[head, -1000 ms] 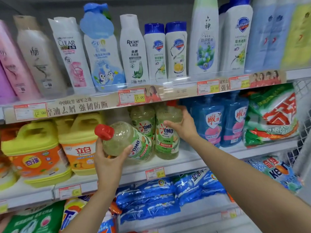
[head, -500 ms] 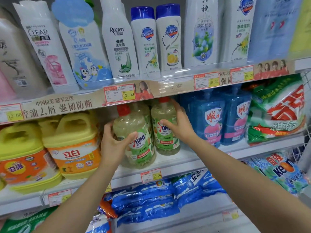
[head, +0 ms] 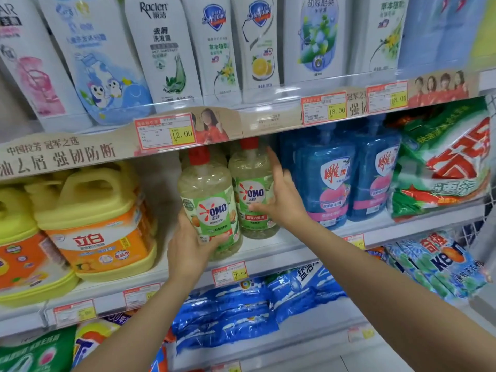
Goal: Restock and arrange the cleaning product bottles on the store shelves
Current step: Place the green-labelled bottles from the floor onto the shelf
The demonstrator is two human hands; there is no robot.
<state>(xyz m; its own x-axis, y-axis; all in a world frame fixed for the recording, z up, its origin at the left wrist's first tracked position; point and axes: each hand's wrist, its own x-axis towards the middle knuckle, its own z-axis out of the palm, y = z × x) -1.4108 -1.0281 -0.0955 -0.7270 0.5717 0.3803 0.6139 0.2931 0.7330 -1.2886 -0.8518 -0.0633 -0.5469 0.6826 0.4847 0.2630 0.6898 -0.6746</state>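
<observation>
Two green OMO bottles with red caps stand upright side by side on the middle shelf (head: pixel 268 253). My left hand (head: pixel 188 245) grips the lower part of the front OMO bottle (head: pixel 208 200), thumb across its label. My right hand (head: pixel 281 202) lies against the right side of the rear OMO bottle (head: pixel 251 189), its fingers straight and spread, thumb touching the label. More OMO bottles stand partly hidden behind these two.
Yellow-and-orange detergent jugs (head: pixel 94 224) stand left of the OMO bottles, blue pump bottles (head: pixel 322 178) right of them, then green detergent bags (head: pixel 442 162). White shampoo bottles (head: pixel 161 49) fill the shelf above. Blue bags (head: pixel 228 315) lie on the shelf below.
My left hand brought the tilted OMO bottle upright and set it on the shelf left of the other. My right hand loosened from gripping the rear bottle to flat fingers against it. The camera moved closer.
</observation>
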